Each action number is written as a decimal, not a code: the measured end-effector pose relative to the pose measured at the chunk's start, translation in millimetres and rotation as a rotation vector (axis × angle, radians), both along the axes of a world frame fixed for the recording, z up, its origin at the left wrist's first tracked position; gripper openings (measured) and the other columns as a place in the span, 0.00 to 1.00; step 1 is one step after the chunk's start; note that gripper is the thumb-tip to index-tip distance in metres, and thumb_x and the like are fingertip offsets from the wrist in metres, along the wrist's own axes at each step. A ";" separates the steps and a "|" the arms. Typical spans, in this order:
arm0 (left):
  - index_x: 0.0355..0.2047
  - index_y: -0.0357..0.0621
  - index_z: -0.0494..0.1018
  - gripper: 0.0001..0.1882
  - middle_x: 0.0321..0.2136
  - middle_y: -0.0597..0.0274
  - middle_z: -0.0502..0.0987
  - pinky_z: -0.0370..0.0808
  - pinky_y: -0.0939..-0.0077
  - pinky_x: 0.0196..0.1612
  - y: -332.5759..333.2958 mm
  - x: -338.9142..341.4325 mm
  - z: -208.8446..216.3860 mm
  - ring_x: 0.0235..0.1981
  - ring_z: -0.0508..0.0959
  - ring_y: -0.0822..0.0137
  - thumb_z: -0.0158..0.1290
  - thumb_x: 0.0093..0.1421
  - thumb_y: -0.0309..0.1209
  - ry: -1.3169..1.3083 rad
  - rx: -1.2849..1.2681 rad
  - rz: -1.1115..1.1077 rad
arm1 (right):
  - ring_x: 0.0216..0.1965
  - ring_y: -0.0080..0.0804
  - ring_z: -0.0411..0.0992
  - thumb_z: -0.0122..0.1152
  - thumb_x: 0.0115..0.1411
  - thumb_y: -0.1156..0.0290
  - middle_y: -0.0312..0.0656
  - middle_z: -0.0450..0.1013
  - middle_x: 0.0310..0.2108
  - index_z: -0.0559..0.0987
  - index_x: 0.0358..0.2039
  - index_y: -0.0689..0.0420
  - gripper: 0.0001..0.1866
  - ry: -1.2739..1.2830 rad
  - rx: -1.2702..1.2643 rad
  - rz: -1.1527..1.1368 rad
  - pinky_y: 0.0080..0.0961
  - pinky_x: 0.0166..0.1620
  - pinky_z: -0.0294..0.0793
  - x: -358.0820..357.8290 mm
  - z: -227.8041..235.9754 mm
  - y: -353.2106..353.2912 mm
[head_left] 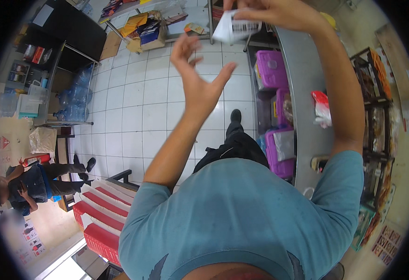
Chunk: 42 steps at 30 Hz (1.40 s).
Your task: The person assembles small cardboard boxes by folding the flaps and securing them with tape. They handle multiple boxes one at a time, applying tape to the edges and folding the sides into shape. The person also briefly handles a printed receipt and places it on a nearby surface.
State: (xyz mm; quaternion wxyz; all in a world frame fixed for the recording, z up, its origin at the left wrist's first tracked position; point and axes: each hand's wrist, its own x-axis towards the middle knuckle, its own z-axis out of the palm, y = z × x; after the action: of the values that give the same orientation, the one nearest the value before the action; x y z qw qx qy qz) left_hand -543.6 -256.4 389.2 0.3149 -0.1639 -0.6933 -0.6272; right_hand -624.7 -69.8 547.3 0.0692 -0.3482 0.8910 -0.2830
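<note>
Up at the top edge, my right hand (279, 14) pinches a crumpled white packet with a barcode (235, 29); whether it is paper or plastic I cannot tell. Part of that hand is cut off by the picture's edge. My left hand (200, 79) is raised over the tiled floor, thumb and fingers spread, with nothing in it. A gap separates it from the packet, which is the thing closest to it. Below my right forearm, a red and white plastic bag (322, 108) lies on the long metal counter (305, 79).
Purple lidded bins (273, 70) stand under the counter. At the far side is a box of colourful packets (151, 32). Red and white cartons (103, 235) are stacked near left. Large water bottles (76, 95) fill a rack at left, where a person (32, 182) stands.
</note>
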 end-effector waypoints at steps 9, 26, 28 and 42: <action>0.53 0.37 0.69 0.21 0.40 0.57 0.81 0.75 0.78 0.45 25.1 -190.3 18.8 0.43 0.79 0.73 0.61 0.62 0.29 -0.411 0.294 -0.471 | 0.36 0.21 0.72 0.56 0.66 0.73 0.35 0.76 0.32 0.77 0.40 0.59 0.05 0.197 -0.308 0.286 0.22 0.41 0.73 -224.0 4.1 8.6; 0.45 0.32 0.79 0.23 0.33 0.60 0.83 0.74 0.78 0.38 -76.4 -500.9 4.7 0.31 0.79 0.73 0.45 0.73 0.42 -0.524 -0.074 -0.634 | 0.36 0.38 0.76 0.54 0.65 0.75 0.46 0.76 0.31 0.77 0.38 0.61 0.06 0.669 -0.291 0.033 0.32 0.41 0.74 -537.7 30.9 -45.7; 0.48 0.33 0.78 0.21 0.34 0.60 0.82 0.75 0.78 0.39 -65.8 -540.5 10.9 0.32 0.80 0.73 0.45 0.73 0.40 -0.521 -0.118 -0.764 | 0.36 0.42 0.76 0.53 0.64 0.75 0.48 0.76 0.31 0.77 0.38 0.61 0.06 0.729 -0.269 0.012 0.33 0.42 0.74 -575.3 35.8 -31.2; 0.56 0.35 0.74 0.22 0.37 0.62 0.82 0.74 0.79 0.42 74.2 -740.4 16.3 0.36 0.79 0.74 0.46 0.73 0.39 -0.565 0.001 -1.145 | 0.34 0.28 0.77 0.59 0.64 0.75 0.41 0.79 0.33 0.79 0.37 0.61 0.05 0.687 -0.356 -0.206 0.26 0.39 0.76 -739.4 53.2 112.8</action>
State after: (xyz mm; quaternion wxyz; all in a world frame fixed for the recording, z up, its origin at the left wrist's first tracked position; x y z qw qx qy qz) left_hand -1284.1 -182.2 405.5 -0.2651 -0.3369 -0.5519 -0.7153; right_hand -1364.1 42.9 600.5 -0.3229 -0.3379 0.8295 -0.3056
